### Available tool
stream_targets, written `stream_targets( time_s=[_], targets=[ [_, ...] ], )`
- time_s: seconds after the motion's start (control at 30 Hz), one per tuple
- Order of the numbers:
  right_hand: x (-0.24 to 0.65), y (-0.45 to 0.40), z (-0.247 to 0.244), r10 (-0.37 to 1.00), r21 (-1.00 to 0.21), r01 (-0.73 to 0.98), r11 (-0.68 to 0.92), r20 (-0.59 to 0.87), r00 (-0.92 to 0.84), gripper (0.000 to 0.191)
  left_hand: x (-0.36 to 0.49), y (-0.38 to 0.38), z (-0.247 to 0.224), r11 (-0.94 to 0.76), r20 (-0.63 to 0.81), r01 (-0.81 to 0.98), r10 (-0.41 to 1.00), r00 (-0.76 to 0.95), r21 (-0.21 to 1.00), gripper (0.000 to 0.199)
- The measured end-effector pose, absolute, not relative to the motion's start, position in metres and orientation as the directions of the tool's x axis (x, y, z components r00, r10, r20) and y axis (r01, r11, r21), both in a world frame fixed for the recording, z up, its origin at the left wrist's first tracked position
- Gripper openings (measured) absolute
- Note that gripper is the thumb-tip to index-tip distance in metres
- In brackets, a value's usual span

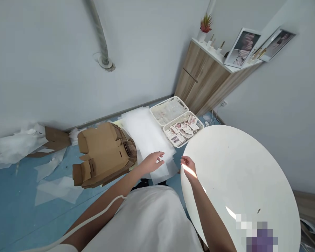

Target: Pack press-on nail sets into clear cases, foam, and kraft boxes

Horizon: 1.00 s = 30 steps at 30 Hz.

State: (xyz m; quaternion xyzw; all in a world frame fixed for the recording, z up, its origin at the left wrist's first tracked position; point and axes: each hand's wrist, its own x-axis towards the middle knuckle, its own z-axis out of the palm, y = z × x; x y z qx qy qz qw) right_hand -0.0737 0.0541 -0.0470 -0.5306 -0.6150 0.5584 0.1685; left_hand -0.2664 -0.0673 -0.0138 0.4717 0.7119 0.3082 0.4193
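Observation:
My left hand (151,163) is open above the stack of thin white sheets (147,134), its thumb apart from its fingers. It holds nothing. Over the left edge of the round white table (238,168), my right hand (189,168) is raised with its fingers loosely bent, and nothing shows in it. Sunlight crosses that hand. Beyond both hands, a white plastic basket (166,132) on the floor holds many small printed cards (184,130). Another white basket (170,109) behind it contains clear, flat pieces that I cannot make out.
Flattened brown cardboard boxes (105,150) lie left of the sheets. Loose translucent sheets (59,189) and white wrapping (18,143) are farther left. A wooden cabinet (207,70) with picture frames stands in the corner. A blurred purple thing (262,239) is on the table.

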Motion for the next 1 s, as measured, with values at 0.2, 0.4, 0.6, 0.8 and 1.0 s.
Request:
stream_targets(
  time_s=[0.2, 0.4, 0.6, 0.8, 1.0],
  targets=[
    [-0.122, 0.049, -0.041, 0.894, -0.884, 0.446, -0.137, -0.305, -0.329, 0.032, -0.296, -0.045, -0.014, 0.376, -0.314, 0.505, 0.927, -0.207, 0.777, 0.047],
    [-0.132, 0.064, -0.044, 0.881, -0.893, 0.422, -0.155, -0.318, -0.35, 0.029, -0.298, 0.002, -0.018, 0.296, -0.285, 0.561, 0.952, -0.11, 0.773, 0.046],
    [-0.144, 0.137, -0.063, 0.858, -0.866, 0.472, -0.165, -0.362, -0.364, 0.029, -0.307, 0.074, -0.04, 0.271, -0.261, 0.607, 0.959, -0.108, 0.747, 0.042],
    [-0.189, 0.187, -0.101, 0.822, -0.868, 0.329, -0.372, -0.473, -0.318, 0.037, -0.312, 0.145, -0.077, 0.416, -0.389, 0.565, 0.905, -0.175, 0.713, 0.043],
    [-0.207, 0.183, -0.117, 0.841, -0.846, 0.314, -0.43, -0.502, -0.2, 0.047, -0.313, 0.169, -0.099, 0.505, -0.458, 0.548, 0.858, -0.234, 0.667, 0.051]
  ],
)
